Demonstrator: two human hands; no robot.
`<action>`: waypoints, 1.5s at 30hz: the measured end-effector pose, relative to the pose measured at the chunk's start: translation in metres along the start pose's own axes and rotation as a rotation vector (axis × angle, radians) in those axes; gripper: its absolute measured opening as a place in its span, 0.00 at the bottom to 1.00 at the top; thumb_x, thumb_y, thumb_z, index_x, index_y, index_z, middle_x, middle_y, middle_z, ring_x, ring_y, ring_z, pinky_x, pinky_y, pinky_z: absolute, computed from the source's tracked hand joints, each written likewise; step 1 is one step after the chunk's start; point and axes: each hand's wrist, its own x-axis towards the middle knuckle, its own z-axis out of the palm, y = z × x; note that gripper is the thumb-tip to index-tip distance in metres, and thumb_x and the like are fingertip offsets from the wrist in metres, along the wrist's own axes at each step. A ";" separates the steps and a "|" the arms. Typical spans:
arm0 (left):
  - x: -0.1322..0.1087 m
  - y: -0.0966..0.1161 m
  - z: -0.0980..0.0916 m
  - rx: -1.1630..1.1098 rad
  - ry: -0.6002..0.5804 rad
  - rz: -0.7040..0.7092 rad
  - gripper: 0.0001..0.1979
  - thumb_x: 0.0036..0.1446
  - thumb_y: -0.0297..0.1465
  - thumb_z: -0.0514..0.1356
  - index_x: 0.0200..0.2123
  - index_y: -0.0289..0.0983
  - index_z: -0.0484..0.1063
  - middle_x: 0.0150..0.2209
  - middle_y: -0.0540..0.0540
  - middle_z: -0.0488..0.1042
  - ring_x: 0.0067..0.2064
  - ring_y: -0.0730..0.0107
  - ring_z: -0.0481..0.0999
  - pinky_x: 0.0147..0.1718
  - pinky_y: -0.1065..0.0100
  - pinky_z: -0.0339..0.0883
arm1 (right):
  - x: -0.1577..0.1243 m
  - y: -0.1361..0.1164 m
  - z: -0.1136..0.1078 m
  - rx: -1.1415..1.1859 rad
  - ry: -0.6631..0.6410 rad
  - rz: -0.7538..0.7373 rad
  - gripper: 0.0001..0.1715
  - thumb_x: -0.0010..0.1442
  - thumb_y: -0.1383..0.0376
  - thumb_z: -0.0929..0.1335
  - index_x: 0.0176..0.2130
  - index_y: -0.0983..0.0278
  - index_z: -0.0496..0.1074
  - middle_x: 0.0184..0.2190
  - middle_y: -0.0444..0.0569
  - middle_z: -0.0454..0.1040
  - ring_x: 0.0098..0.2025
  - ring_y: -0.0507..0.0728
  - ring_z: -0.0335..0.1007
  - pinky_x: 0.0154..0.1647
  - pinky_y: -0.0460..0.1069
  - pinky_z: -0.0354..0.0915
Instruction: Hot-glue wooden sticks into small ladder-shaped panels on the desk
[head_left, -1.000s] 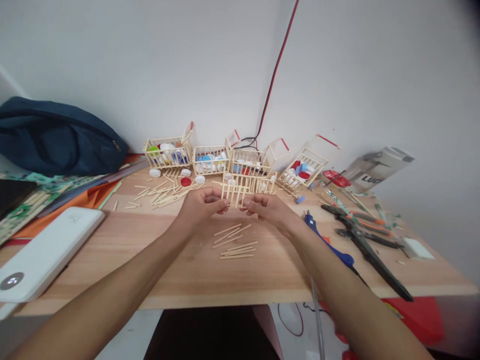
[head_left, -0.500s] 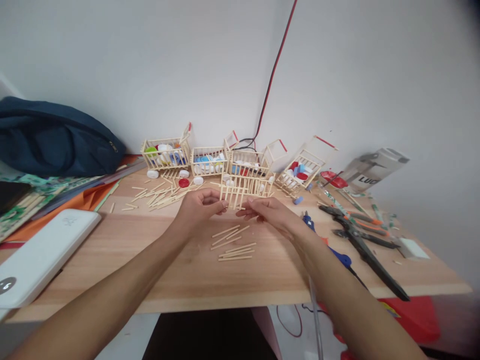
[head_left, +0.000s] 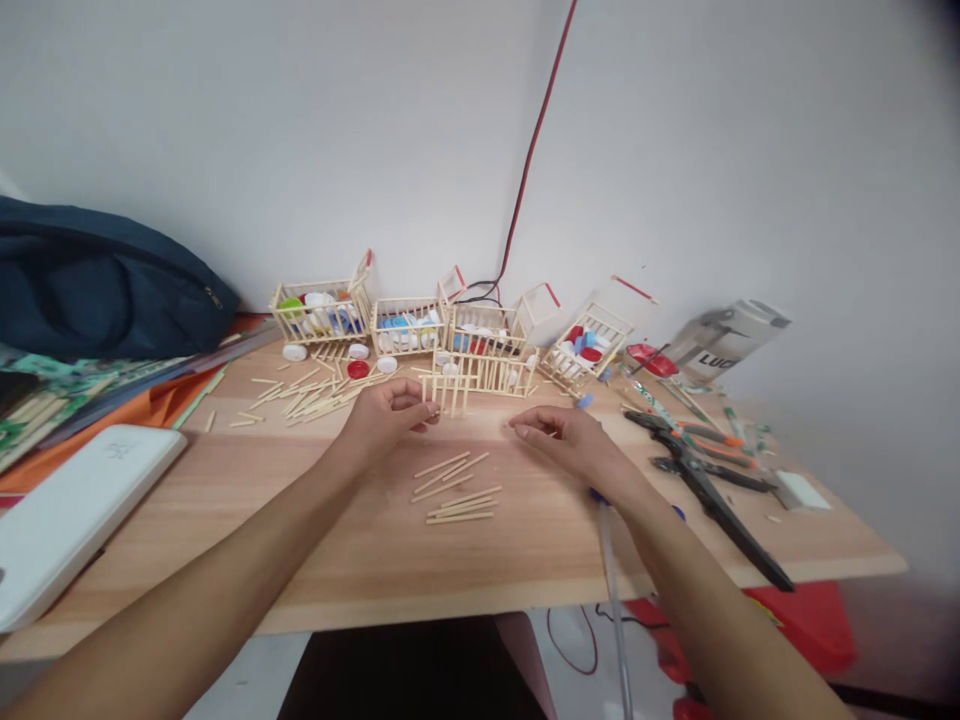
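My left hand (head_left: 390, 412) pinches a small frame of thin wooden sticks (head_left: 448, 396) by its left side, holding it up above the table. My right hand (head_left: 559, 440) is to the right, apart from the frame, with thumb and fingers pressed together. A light bit shows at its fingertips, too small to name. Behind the frame stands a longer stick panel (head_left: 499, 376). Two small groups of loose wooden sticks (head_left: 463, 508) lie on the table below and between my hands.
Miniature stick carts (head_left: 409, 338) filled with coloured caps line the wall. More loose sticks (head_left: 315, 395) lie at left, near a white power bank (head_left: 82, 520) and a blue bag (head_left: 105, 280). Cutters (head_left: 709, 490), orange-handled pliers (head_left: 712, 440) and a box (head_left: 724, 340) are at right.
My right hand has drawn away from the frame to the right and slightly toward me. The left hand still holds the frame. The whole view has shifted a little.
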 end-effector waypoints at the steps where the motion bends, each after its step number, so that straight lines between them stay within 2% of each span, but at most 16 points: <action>1: 0.000 0.001 -0.001 -0.010 0.020 0.003 0.19 0.38 0.40 0.70 0.28 0.34 0.69 0.27 0.47 0.77 0.30 0.71 0.76 0.31 0.70 0.68 | -0.002 -0.001 -0.001 -0.017 0.008 -0.003 0.12 0.54 0.58 0.68 0.36 0.60 0.78 0.36 0.48 0.80 0.35 0.57 0.75 0.35 0.51 0.66; 4: 0.000 0.005 -0.003 -0.033 0.070 0.026 0.21 0.37 0.41 0.71 0.29 0.34 0.69 0.27 0.47 0.77 0.31 0.70 0.77 0.31 0.70 0.69 | -0.008 -0.002 -0.010 -0.064 0.065 -0.008 0.11 0.54 0.58 0.68 0.36 0.59 0.78 0.37 0.48 0.80 0.37 0.59 0.75 0.37 0.52 0.66; 7: 0.000 0.008 -0.006 -0.031 0.120 0.061 0.23 0.36 0.42 0.71 0.30 0.34 0.69 0.28 0.46 0.77 0.32 0.67 0.77 0.31 0.68 0.70 | -0.016 -0.002 -0.030 -0.090 0.183 -0.007 0.14 0.55 0.57 0.68 0.40 0.58 0.78 0.42 0.49 0.79 0.44 0.62 0.74 0.43 0.56 0.67; 9: 0.001 0.009 -0.008 -0.024 0.161 0.085 0.23 0.36 0.42 0.71 0.31 0.34 0.69 0.28 0.45 0.77 0.32 0.66 0.77 0.32 0.67 0.71 | -0.025 -0.002 -0.048 -0.072 0.349 0.000 0.16 0.55 0.55 0.68 0.42 0.57 0.77 0.45 0.49 0.78 0.48 0.64 0.73 0.45 0.59 0.68; 12: 0.002 0.011 -0.010 -0.032 0.192 0.104 0.23 0.36 0.42 0.71 0.31 0.33 0.69 0.29 0.45 0.77 0.33 0.66 0.77 0.32 0.67 0.72 | -0.046 -0.005 -0.078 -0.049 0.666 0.050 0.20 0.56 0.55 0.68 0.47 0.56 0.74 0.48 0.52 0.77 0.50 0.67 0.72 0.50 0.64 0.66; 14: 0.001 0.012 -0.009 -0.048 0.179 0.099 0.22 0.36 0.42 0.71 0.31 0.33 0.70 0.29 0.45 0.77 0.33 0.67 0.77 0.32 0.68 0.71 | -0.062 -0.008 -0.094 -0.111 0.876 0.040 0.18 0.59 0.56 0.67 0.48 0.55 0.74 0.50 0.52 0.75 0.54 0.68 0.69 0.54 0.64 0.63; 15: 0.001 0.012 -0.008 -0.050 0.163 0.093 0.22 0.36 0.41 0.71 0.31 0.33 0.70 0.29 0.46 0.77 0.33 0.68 0.77 0.32 0.68 0.71 | -0.069 -0.009 -0.100 -0.140 0.960 0.019 0.17 0.60 0.57 0.66 0.48 0.54 0.74 0.50 0.52 0.75 0.54 0.68 0.69 0.55 0.64 0.62; 17: 0.000 0.012 -0.006 -0.037 0.115 0.081 0.22 0.36 0.41 0.71 0.31 0.33 0.71 0.30 0.46 0.77 0.33 0.69 0.76 0.32 0.69 0.71 | -0.080 -0.009 -0.106 -0.180 1.021 0.001 0.16 0.62 0.56 0.64 0.48 0.52 0.74 0.48 0.51 0.76 0.53 0.68 0.70 0.55 0.63 0.63; 19: -0.001 0.012 -0.004 0.006 0.073 0.088 0.21 0.36 0.41 0.71 0.30 0.34 0.72 0.30 0.47 0.77 0.31 0.71 0.75 0.31 0.70 0.70 | -0.083 -0.008 -0.104 -0.199 0.953 0.021 0.16 0.63 0.54 0.63 0.48 0.50 0.74 0.47 0.50 0.76 0.52 0.68 0.70 0.55 0.63 0.62; 22: -0.002 0.010 0.001 0.080 0.037 0.131 0.20 0.37 0.42 0.70 0.27 0.34 0.72 0.26 0.50 0.74 0.27 0.75 0.71 0.28 0.72 0.68 | -0.072 -0.004 -0.089 -0.224 0.790 0.049 0.16 0.60 0.54 0.65 0.45 0.53 0.76 0.45 0.49 0.77 0.50 0.66 0.72 0.52 0.62 0.65; 28: -0.003 0.010 0.013 0.126 -0.054 0.165 0.16 0.40 0.39 0.69 0.26 0.34 0.72 0.22 0.52 0.71 0.23 0.78 0.67 0.24 0.75 0.63 | -0.038 -0.010 -0.045 -0.203 0.523 -0.069 0.16 0.58 0.56 0.66 0.43 0.59 0.77 0.43 0.50 0.79 0.42 0.60 0.75 0.40 0.55 0.68; 32: -0.003 0.015 0.020 0.102 -0.137 0.134 0.13 0.42 0.36 0.68 0.26 0.34 0.71 0.23 0.52 0.71 0.24 0.79 0.67 0.24 0.75 0.62 | -0.028 -0.019 -0.024 -0.160 0.404 -0.104 0.16 0.58 0.55 0.67 0.41 0.60 0.78 0.39 0.50 0.80 0.38 0.58 0.74 0.38 0.53 0.66; 37: 0.001 0.022 0.031 0.082 -0.208 0.135 0.12 0.41 0.34 0.68 0.26 0.33 0.71 0.23 0.52 0.71 0.25 0.79 0.68 0.27 0.75 0.62 | -0.022 -0.026 -0.013 -0.053 0.349 -0.100 0.18 0.57 0.54 0.68 0.42 0.61 0.77 0.35 0.48 0.80 0.34 0.56 0.73 0.35 0.50 0.64; 42: 0.001 0.023 0.044 0.095 -0.213 0.120 0.12 0.41 0.35 0.68 0.26 0.34 0.72 0.23 0.51 0.72 0.25 0.76 0.69 0.26 0.73 0.64 | -0.022 -0.030 -0.013 -0.046 0.402 -0.068 0.12 0.57 0.57 0.68 0.32 0.62 0.76 0.28 0.46 0.78 0.30 0.54 0.70 0.31 0.48 0.60; 45: -0.001 0.021 0.051 0.105 -0.229 0.083 0.11 0.42 0.35 0.67 0.28 0.34 0.74 0.23 0.50 0.73 0.25 0.74 0.70 0.26 0.72 0.65 | -0.022 -0.023 -0.012 -0.040 0.397 -0.059 0.11 0.56 0.58 0.68 0.30 0.62 0.75 0.27 0.45 0.77 0.29 0.54 0.68 0.31 0.48 0.59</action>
